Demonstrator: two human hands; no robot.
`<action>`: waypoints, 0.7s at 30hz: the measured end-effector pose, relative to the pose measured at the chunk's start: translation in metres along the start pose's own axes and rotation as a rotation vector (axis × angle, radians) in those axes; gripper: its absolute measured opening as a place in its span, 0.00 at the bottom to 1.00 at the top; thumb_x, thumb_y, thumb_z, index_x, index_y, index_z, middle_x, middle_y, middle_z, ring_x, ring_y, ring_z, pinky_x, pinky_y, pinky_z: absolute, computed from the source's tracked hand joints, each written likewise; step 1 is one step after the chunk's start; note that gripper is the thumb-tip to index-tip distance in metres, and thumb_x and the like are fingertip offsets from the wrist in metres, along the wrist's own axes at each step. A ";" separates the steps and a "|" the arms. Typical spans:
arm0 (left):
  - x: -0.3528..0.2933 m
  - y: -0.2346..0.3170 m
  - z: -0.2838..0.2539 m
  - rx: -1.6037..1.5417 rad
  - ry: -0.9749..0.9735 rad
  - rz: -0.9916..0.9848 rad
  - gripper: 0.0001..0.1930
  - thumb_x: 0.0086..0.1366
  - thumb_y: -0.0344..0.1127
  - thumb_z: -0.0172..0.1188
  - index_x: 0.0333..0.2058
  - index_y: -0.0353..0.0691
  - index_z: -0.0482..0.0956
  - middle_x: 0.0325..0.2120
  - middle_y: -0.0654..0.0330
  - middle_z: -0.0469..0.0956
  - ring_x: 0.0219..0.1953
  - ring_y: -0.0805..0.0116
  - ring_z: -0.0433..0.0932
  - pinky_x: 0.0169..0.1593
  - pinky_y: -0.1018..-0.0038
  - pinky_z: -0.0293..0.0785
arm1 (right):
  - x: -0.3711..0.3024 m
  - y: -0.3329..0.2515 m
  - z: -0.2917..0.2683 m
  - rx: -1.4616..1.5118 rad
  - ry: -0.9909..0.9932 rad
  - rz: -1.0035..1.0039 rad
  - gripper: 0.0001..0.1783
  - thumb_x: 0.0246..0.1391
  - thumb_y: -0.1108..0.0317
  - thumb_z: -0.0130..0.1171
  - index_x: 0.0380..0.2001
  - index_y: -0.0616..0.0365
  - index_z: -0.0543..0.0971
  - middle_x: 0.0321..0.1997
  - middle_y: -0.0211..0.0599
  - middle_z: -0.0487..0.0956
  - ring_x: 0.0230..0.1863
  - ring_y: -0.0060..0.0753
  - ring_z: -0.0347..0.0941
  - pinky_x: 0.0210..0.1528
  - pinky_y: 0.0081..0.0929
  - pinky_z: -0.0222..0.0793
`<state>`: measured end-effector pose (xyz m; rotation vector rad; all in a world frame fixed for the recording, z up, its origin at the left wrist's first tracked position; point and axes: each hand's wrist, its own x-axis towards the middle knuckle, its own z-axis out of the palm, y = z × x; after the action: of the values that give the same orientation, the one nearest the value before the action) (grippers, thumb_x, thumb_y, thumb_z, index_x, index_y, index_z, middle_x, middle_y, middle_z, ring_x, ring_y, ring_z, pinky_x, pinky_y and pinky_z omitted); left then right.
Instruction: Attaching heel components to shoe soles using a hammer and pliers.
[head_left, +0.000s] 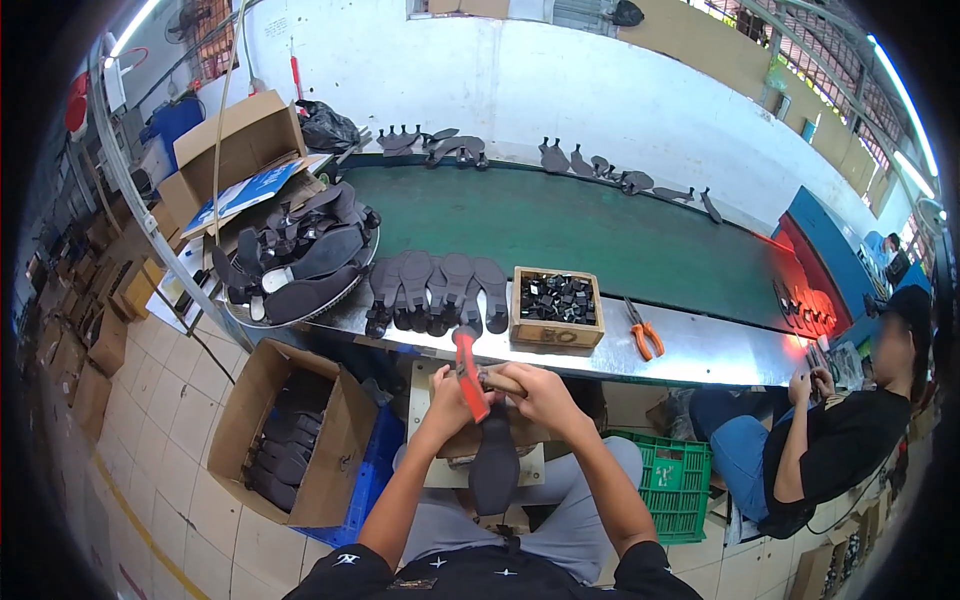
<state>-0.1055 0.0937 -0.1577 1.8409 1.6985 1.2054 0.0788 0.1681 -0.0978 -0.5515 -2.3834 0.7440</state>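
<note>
My right hand (pixel 545 398) is closed round the wooden handle of a hammer (pixel 468 372) with an orange-red head. The hammer head is in front of my left hand (pixel 447 402), which grips the heel end of a dark shoe sole (pixel 495 468); its fingertips are partly hidden. The sole points toward me, over a work stand (pixel 530 467) between my knees. Beyond my hands, a row of dark heeled soles (pixel 455 280) lies along the metal bench edge. Right of them stands a wooden box (pixel 557 336) of small shiny black pieces.
Orange-handled pliers (pixel 645 337) lie on the bench before a green belt (pixel 600 215). Left are a round tray (pixel 300 320) heaped with soles and an open carton (pixel 335 465) holding more. A green crate (pixel 672 490) stands right, near a seated co-worker (pixel 840 440).
</note>
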 end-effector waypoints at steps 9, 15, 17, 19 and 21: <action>0.006 -0.004 0.003 -0.261 0.069 -0.059 0.15 0.53 0.34 0.72 0.37 0.33 0.85 0.28 0.56 0.84 0.31 0.69 0.82 0.37 0.74 0.76 | -0.010 -0.024 -0.012 0.142 0.088 0.122 0.17 0.55 0.69 0.63 0.47 0.60 0.75 0.35 0.42 0.79 0.37 0.44 0.78 0.39 0.35 0.72; 0.005 0.008 -0.002 -0.403 0.028 -0.130 0.15 0.51 0.33 0.73 0.37 0.33 0.86 0.31 0.57 0.84 0.34 0.74 0.79 0.41 0.76 0.75 | -0.052 -0.077 -0.030 0.218 0.105 0.325 0.17 0.67 0.68 0.51 0.55 0.65 0.68 0.40 0.53 0.77 0.38 0.49 0.76 0.43 0.34 0.71; 0.007 0.012 -0.006 -0.427 -0.014 -0.171 0.15 0.51 0.32 0.72 0.37 0.33 0.85 0.31 0.57 0.84 0.34 0.73 0.79 0.41 0.75 0.74 | -0.058 -0.095 -0.036 0.218 0.137 0.328 0.18 0.67 0.68 0.51 0.55 0.66 0.68 0.40 0.54 0.77 0.38 0.50 0.76 0.43 0.35 0.71; 0.007 0.008 -0.003 -0.431 0.024 -0.138 0.14 0.52 0.31 0.71 0.37 0.33 0.86 0.32 0.56 0.84 0.35 0.72 0.80 0.42 0.75 0.75 | -0.062 -0.098 -0.035 0.214 0.173 0.323 0.18 0.67 0.68 0.51 0.55 0.67 0.68 0.39 0.55 0.77 0.39 0.52 0.77 0.43 0.36 0.71; 0.009 0.007 -0.004 -0.430 0.021 -0.127 0.14 0.52 0.31 0.71 0.37 0.33 0.86 0.32 0.56 0.84 0.35 0.72 0.80 0.42 0.76 0.75 | -0.061 -0.091 -0.033 0.136 0.095 0.345 0.18 0.66 0.69 0.51 0.55 0.68 0.68 0.42 0.58 0.77 0.42 0.59 0.76 0.44 0.39 0.71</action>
<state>-0.1049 0.0995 -0.1472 1.4462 1.4039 1.4079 0.1261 0.0793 -0.0441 -0.9314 -2.1554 0.9961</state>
